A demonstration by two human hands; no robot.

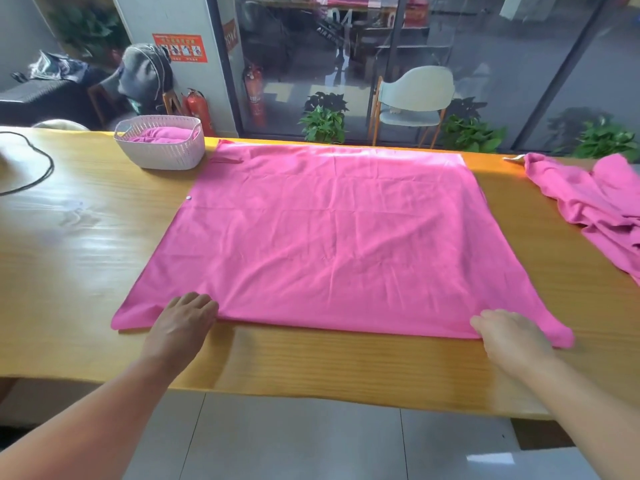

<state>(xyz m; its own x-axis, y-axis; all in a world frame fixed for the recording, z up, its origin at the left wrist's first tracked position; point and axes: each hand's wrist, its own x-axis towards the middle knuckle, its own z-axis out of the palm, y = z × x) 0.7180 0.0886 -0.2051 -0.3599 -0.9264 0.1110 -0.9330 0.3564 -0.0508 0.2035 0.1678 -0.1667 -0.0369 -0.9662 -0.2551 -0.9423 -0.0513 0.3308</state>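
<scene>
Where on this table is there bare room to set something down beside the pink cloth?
Widest bare wood lies left of the cloth, bordered by the basket and cable. A strip of table runs along the near edge between the left hand and right hand. A narrow gap separates cloth and pile; that right end is crowded.

both forearms bare up to frame edge; left hand [183, 320] and right hand [509, 337] bare too.
</scene>
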